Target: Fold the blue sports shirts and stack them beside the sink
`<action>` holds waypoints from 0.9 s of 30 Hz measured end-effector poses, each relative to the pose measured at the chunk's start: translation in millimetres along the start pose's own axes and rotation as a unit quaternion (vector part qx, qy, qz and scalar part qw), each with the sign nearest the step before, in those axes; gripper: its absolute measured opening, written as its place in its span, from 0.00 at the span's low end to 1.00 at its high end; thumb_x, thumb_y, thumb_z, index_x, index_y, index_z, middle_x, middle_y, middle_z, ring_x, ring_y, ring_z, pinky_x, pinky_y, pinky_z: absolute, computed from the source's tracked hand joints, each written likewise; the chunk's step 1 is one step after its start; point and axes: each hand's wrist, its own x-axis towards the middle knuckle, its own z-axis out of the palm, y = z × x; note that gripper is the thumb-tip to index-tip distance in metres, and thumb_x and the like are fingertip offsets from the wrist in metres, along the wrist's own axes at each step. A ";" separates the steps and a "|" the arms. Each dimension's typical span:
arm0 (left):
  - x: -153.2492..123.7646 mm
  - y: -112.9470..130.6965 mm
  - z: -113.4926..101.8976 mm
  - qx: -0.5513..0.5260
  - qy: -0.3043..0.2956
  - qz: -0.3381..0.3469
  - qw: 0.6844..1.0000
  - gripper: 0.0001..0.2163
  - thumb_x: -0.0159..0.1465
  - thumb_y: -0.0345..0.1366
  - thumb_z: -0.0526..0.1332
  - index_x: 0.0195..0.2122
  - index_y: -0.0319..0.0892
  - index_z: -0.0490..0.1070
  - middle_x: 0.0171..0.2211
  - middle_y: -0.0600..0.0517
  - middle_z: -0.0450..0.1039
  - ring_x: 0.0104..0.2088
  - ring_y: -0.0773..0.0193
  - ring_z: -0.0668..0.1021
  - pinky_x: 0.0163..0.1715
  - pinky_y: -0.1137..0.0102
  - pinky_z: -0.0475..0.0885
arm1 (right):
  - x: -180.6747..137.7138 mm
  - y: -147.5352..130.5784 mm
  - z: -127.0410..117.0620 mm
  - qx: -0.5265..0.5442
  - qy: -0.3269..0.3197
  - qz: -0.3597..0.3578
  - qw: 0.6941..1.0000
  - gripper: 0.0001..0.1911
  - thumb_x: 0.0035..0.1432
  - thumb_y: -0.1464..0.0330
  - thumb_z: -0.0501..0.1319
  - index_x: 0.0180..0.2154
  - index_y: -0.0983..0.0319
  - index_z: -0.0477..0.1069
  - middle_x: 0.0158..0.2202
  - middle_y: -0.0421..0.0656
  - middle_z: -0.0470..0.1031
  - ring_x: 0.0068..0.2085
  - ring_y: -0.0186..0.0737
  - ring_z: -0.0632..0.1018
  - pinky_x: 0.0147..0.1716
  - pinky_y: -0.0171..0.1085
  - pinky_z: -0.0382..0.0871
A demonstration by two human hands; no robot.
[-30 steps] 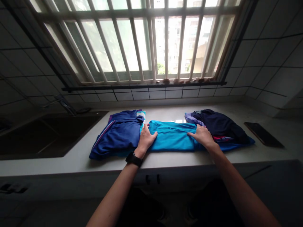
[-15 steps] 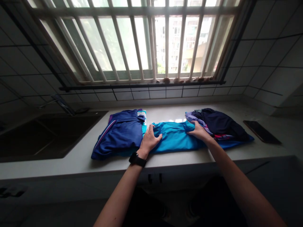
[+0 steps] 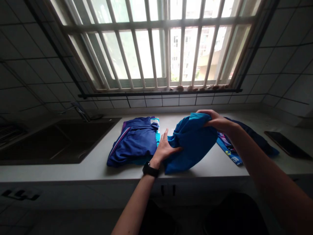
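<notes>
A bright blue cloth garment (image 3: 193,143), whose exact kind I cannot tell, hangs bunched above the white counter. My right hand (image 3: 216,121) pinches its raised upper right part between thumb and fingers. Against its left edge rests my left hand (image 3: 167,148), thumb on the cloth and fingers stretched forward and apart; a black watch (image 3: 151,169) is on that wrist. Just left of this hand lies a folded navy garment (image 3: 137,143) with a striped side. Dark and patterned clothes (image 3: 251,135) lie to the right, partly hidden behind my right forearm.
A dark sink (image 3: 61,140) with a faucet (image 3: 80,112) is set into the counter (image 3: 97,171) at left. At the right lies a dark phone (image 3: 288,143). A barred window (image 3: 158,58) rises behind, with small objects (image 3: 193,88) along its sill.
My right hand has lifted the blue garment's right end off the counter, away from the right pile, uncovering a patterned blue cloth there. The left hand stays at the garment's left edge. The view has shifted.
</notes>
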 end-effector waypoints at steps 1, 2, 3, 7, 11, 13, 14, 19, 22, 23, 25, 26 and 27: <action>0.3 1.6 -2.3 -0.005 0.006 0.019 1.000 0.56 0.43 0.48 0.80 0.72 0.44 0.55 0.73 0.37 0.55 0.75 0.41 0.55 0.73 0.50 0.54 | 10.6 -18.1 2.9 -0.011 -0.043 -0.022 0.999 0.23 0.40 0.66 0.75 0.42 0.60 0.79 0.36 0.40 0.81 0.38 0.42 0.82 0.40 0.37 0.78; 0.4 3.2 -5.6 -0.016 0.016 0.040 0.999 0.58 0.41 0.47 0.81 0.72 0.46 0.55 0.72 0.38 0.56 0.74 0.41 0.56 0.73 0.49 0.54 | 21.4 -35.9 6.8 -0.025 -0.088 -0.044 0.995 0.23 0.41 0.67 0.75 0.43 0.61 0.79 0.37 0.40 0.81 0.39 0.42 0.82 0.41 0.36 0.78; 0.0 4.8 -9.9 -0.032 0.025 0.061 0.997 0.59 0.39 0.47 0.82 0.71 0.46 0.56 0.70 0.39 0.59 0.73 0.40 0.58 0.73 0.48 0.55 | 31.9 -53.1 11.8 -0.041 -0.131 -0.062 0.989 0.23 0.42 0.67 0.74 0.44 0.62 0.79 0.38 0.40 0.81 0.41 0.41 0.82 0.42 0.36 0.78; -11.9 13.4 -39.9 -0.108 0.003 0.075 0.991 0.42 0.42 0.49 0.80 0.58 0.42 0.73 0.54 0.43 0.77 0.58 0.43 0.77 0.61 0.50 0.72 | 66.5 -108.5 36.1 -0.099 -0.218 -0.110 0.965 0.22 0.46 0.69 0.72 0.46 0.63 0.79 0.43 0.40 0.81 0.42 0.37 0.82 0.42 0.31 0.77; -38.2 29.4 -88.2 -0.092 0.066 -0.014 0.993 0.26 0.53 0.55 0.73 0.44 0.41 0.77 0.41 0.48 0.82 0.42 0.50 0.83 0.43 0.58 0.81 | 104.8 -134.0 56.3 -0.167 -0.172 -0.178 0.954 0.22 0.53 0.72 0.69 0.51 0.64 0.78 0.44 0.38 0.81 0.45 0.37 0.81 0.45 0.34 0.76; -46.5 33.6 -116.3 -0.071 0.155 -0.040 0.985 0.25 0.57 0.55 0.70 0.48 0.42 0.76 0.42 0.48 0.82 0.43 0.51 0.83 0.43 0.60 0.81 | 133.2 -133.3 70.2 -0.192 -0.132 -0.223 0.947 0.21 0.56 0.75 0.66 0.52 0.66 0.76 0.44 0.36 0.80 0.47 0.38 0.81 0.50 0.41 0.76; -47.9 32.4 -130.2 -0.054 0.199 -0.049 0.977 0.25 0.59 0.54 0.69 0.50 0.42 0.75 0.44 0.48 0.82 0.45 0.52 0.83 0.44 0.61 0.81 | 148.8 -128.9 80.4 -0.202 -0.115 -0.241 0.942 0.21 0.57 0.77 0.65 0.54 0.67 0.75 0.45 0.36 0.79 0.48 0.39 0.80 0.52 0.43 0.76; -40.1 -10.4 -179.2 0.153 0.327 -0.152 0.920 0.22 0.60 0.42 0.68 0.54 0.41 0.71 0.49 0.45 0.79 0.53 0.48 0.80 0.55 0.57 0.76 | 205.5 -65.2 163.1 -0.353 0.018 -0.208 0.912 0.34 0.61 0.80 0.62 0.67 0.70 0.60 0.66 0.55 0.67 0.65 0.51 0.70 0.65 0.51 0.67; -41.8 -40.4 -184.4 0.255 0.267 -0.199 0.908 0.27 0.59 0.37 0.67 0.59 0.40 0.68 0.57 0.39 0.74 0.60 0.44 0.75 0.62 0.54 0.71 | 203.5 -7.9 212.0 -0.404 -0.035 -0.194 0.893 0.33 0.64 0.75 0.61 0.69 0.63 0.59 0.71 0.56 0.62 0.70 0.59 0.66 0.66 0.61 0.63; -43.7 -45.9 -183.4 0.276 0.254 -0.200 0.905 0.27 0.60 0.37 0.67 0.61 0.39 0.67 0.59 0.37 0.72 0.62 0.43 0.74 0.64 0.54 0.69 | 197.6 10.3 224.3 -0.410 -0.050 -0.178 0.893 0.34 0.66 0.71 0.61 0.70 0.62 0.57 0.73 0.55 0.59 0.72 0.60 0.62 0.68 0.61 0.60; -45.7 -48.2 -179.7 0.303 0.249 -0.180 0.902 0.26 0.63 0.36 0.63 0.62 0.38 0.67 0.62 0.36 0.70 0.63 0.43 0.73 0.65 0.54 0.68 | 181.8 41.4 242.7 -0.419 -0.078 -0.115 0.897 0.35 0.69 0.61 0.59 0.72 0.60 0.55 0.76 0.53 0.54 0.75 0.61 0.54 0.70 0.64 0.53; -44.4 -45.8 -177.6 0.311 0.245 -0.159 0.904 0.25 0.64 0.36 0.61 0.63 0.38 0.67 0.62 0.37 0.70 0.63 0.44 0.73 0.66 0.55 0.68 | 173.5 53.3 249.1 -0.418 -0.092 -0.071 0.901 0.35 0.70 0.57 0.57 0.73 0.61 0.55 0.76 0.53 0.52 0.76 0.62 0.53 0.71 0.64 0.50; -41.1 -42.0 -175.4 0.317 0.235 -0.134 0.909 0.24 0.65 0.35 0.60 0.63 0.38 0.68 0.62 0.38 0.70 0.63 0.46 0.73 0.66 0.57 0.67 | 165.9 62.4 253.8 -0.415 -0.099 -0.028 0.904 0.36 0.72 0.54 0.54 0.73 0.63 0.54 0.76 0.54 0.52 0.76 0.62 0.52 0.72 0.63 0.48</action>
